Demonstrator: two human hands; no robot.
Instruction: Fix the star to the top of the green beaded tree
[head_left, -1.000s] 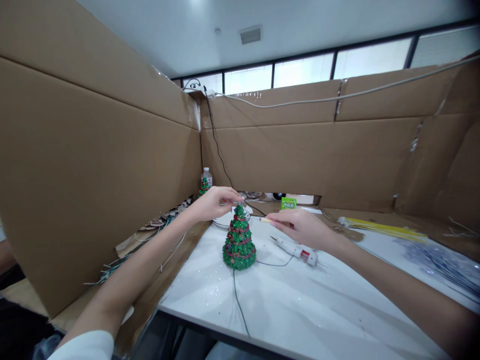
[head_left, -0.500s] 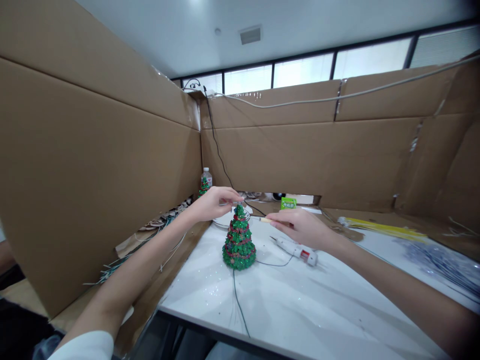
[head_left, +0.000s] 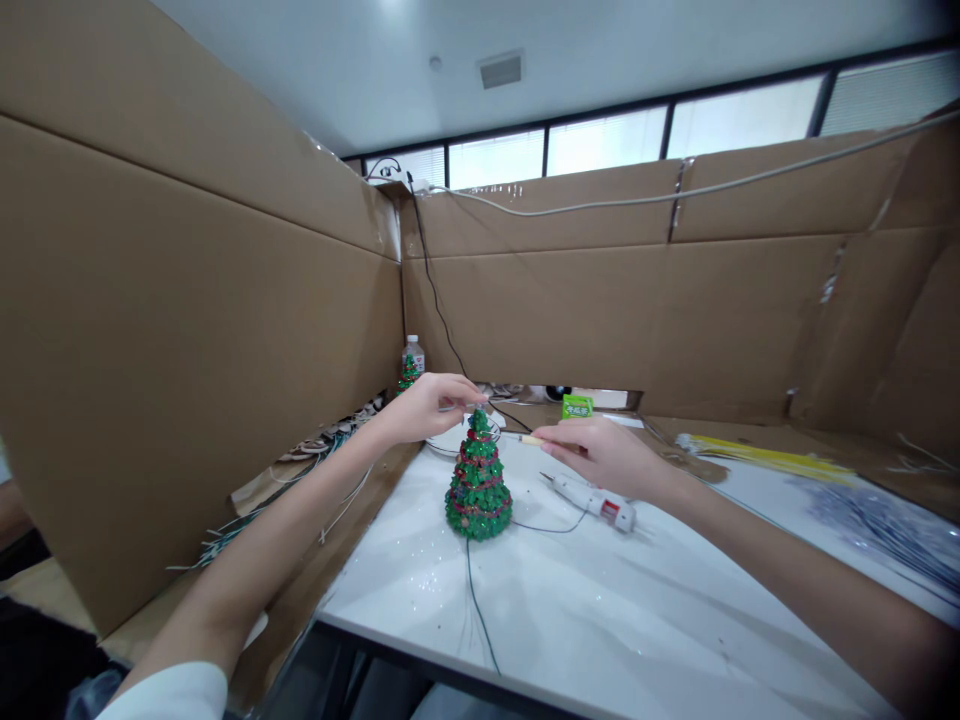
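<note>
A small green beaded Christmas tree with red garlands stands upright on the white table. At its top, my left hand is closed in a pinch on the tip; what exactly lies between the fingers is too small to make out. My right hand grips a thin tool with a pale yellow handle, its slender end pointing left at the upper part of the tree. Below that hand lies a white pen-shaped electric tool with a metal tip and a red switch.
Thin dark wire trails from the tree's base toward the table's front edge. A green packet, a bottle and a second small tree stand farther back. Yellow strips lie at right. Cardboard walls surround the table.
</note>
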